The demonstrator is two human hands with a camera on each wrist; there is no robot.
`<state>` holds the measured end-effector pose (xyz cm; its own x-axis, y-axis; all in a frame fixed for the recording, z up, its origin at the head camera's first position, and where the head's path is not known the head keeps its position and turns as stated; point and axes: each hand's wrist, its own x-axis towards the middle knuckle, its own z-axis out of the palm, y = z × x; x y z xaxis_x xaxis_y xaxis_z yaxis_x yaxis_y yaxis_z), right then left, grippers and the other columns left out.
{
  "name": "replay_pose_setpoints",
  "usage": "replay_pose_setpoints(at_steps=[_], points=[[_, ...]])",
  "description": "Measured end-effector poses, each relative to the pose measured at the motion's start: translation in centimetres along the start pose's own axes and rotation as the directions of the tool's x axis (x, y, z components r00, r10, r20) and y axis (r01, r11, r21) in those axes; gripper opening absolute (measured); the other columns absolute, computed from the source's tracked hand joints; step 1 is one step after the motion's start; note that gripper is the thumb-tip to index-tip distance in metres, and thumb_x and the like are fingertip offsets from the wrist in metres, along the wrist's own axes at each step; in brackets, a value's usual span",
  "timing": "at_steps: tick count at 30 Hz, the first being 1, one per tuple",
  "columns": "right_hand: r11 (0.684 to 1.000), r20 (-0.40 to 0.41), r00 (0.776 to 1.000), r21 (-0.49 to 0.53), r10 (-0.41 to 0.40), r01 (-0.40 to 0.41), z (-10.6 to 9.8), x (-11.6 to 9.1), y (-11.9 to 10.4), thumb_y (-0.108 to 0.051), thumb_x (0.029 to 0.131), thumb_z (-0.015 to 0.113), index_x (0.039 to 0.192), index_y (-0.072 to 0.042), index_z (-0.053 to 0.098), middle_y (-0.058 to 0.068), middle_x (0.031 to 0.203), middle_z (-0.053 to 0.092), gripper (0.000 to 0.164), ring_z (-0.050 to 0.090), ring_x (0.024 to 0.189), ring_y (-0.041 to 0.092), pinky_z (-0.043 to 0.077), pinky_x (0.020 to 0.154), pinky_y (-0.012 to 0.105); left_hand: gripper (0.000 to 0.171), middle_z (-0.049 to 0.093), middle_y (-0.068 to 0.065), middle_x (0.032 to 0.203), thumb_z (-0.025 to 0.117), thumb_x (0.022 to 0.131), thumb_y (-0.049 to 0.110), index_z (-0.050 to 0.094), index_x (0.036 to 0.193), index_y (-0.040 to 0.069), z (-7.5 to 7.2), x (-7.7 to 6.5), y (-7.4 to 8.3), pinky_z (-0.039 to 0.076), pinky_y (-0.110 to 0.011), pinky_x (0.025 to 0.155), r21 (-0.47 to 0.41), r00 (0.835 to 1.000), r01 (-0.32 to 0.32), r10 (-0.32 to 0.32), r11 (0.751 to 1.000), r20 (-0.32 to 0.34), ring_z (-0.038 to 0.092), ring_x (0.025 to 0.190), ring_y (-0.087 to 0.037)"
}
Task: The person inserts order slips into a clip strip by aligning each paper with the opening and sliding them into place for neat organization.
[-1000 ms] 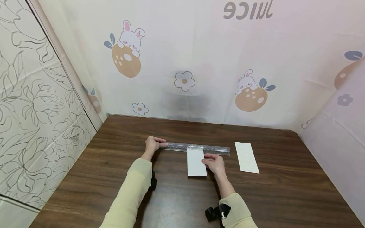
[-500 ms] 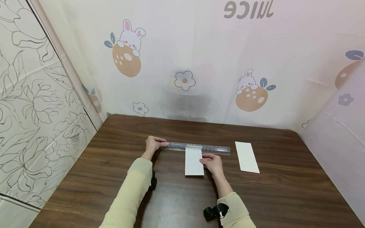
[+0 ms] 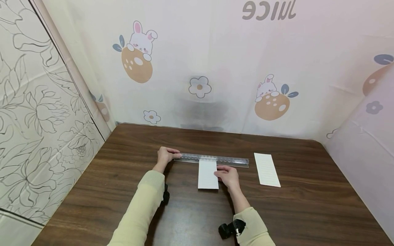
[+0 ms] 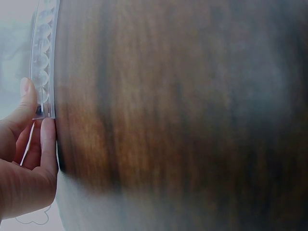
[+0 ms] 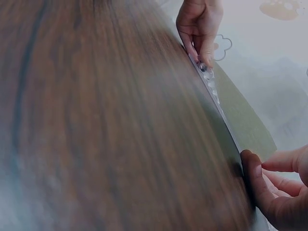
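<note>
Two hands, left hand and right hand, are handling a clear strip and white paper on the brown table.
Left is pinching the strip's left end, probably steadying it; right is pinching the paper's right edge, likely guiding it square. Paper's far end is meeting the strip near mid-length, under or inside, can't tell. Lined sheet is lying apart at right, presumably out of the way.
</note>
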<state>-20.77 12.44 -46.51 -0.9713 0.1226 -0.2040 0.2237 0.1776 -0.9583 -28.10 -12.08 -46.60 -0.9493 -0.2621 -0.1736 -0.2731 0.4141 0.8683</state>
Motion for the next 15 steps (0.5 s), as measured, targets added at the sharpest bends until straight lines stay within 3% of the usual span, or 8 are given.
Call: replay_pose_setpoints(at_steps=[15], points=[[1.0,0.002,1.0,0.004,-0.004,0.004,0.74,0.0,-0.13,0.005,0.074,0.066,0.102,0.01,0.061,0.017,0.08,0.066,0.029,0.062,0.068,0.014,0.051,0.06,0.029,0.018,0.068,-0.006,0.082,0.081,0.062,0.021,0.074,0.073,0.01,-0.1,-0.08,0.04,0.038,-0.037,0.091,0.008,1.0,-0.019,0.019,1.0,0.0,0.051,0.103,-0.027]])
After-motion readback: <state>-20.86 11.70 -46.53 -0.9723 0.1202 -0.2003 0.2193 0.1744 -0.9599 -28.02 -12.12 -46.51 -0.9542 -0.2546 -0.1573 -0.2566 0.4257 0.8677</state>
